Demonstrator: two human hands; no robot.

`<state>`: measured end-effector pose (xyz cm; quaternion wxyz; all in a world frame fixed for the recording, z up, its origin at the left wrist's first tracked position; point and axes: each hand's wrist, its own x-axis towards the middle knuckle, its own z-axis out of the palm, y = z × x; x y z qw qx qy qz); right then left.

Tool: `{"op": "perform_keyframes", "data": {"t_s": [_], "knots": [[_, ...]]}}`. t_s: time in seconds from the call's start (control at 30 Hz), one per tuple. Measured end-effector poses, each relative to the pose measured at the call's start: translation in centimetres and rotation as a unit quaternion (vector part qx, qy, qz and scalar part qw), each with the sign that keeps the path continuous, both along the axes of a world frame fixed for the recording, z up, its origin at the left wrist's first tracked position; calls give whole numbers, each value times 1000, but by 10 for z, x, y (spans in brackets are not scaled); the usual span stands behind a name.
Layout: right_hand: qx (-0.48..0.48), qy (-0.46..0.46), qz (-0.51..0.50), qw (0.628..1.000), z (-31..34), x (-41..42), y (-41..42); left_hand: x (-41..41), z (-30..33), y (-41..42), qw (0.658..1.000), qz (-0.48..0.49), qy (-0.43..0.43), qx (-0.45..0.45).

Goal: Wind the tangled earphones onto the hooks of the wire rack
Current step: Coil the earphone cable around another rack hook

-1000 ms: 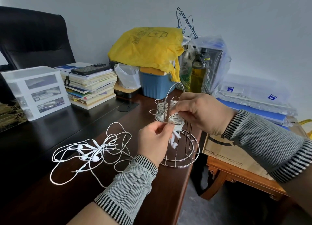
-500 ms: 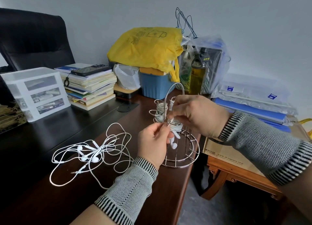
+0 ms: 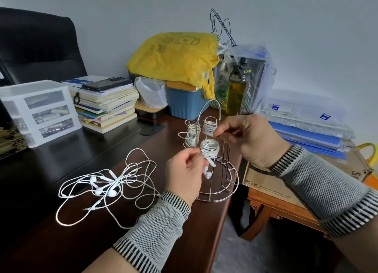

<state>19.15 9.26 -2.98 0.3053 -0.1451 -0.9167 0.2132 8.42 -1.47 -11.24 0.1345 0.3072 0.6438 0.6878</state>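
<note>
A chrome wire rack (image 3: 221, 193) stands at the desk's right edge. Three of its hooks carry finished white coils, and a fourth coil (image 3: 210, 149) sits on the front hook with earbuds dangling below. My left hand (image 3: 184, 170) pinches the cable's jack end just left of that coil. My right hand (image 3: 245, 137) hovers to the right of the rack with thumb and forefinger pinched together; nothing visible between them. A tangled heap of white earphones (image 3: 106, 186) lies on the dark desk to the left.
At the back stand a white drawer unit (image 3: 38, 111), a stack of books with a phone on top (image 3: 106, 102), a blue tub under a yellow bag (image 3: 184, 107) and a bagged bottle (image 3: 239, 88). Right of the desk edge, a lower wooden table (image 3: 282, 209) holds folders and a cardboard box.
My right hand has come off the front coil and drawn back to the right. My left hand now holds the jack end beside the coil, which sits uncovered.
</note>
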Motion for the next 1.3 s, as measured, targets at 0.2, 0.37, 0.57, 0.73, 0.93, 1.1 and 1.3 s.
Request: {"op": "perform_keyframes", "data": {"t_s": [0.2, 0.37, 0.57, 0.73, 0.93, 1.1, 1.3], "knots": [[-7, 183, -126, 975, -34, 9, -19, 6, 9, -7, 1000, 17, -14, 13], [-115, 227, -200, 946, -56, 8, -31, 1, 19, -8, 998, 13, 23, -53], [-80, 175, -213, 958, -50, 0, -41, -11, 33, -7, 993, -5, -3, -116], [-212, 25, -227, 950, -55, -4, -34, -18, 35, -9, 984, -45, -41, -166], [-482, 79, -193, 851, -48, -11, -31, -14, 34, -7, 978, -84, -115, -155], [-533, 104, -177, 821, -45, -12, -30, -14, 33, -4, 978, -78, -134, -140], [-539, 67, -176, 821, -44, -12, -29, -13, 30, -3, 977, -71, -160, -125]]}}
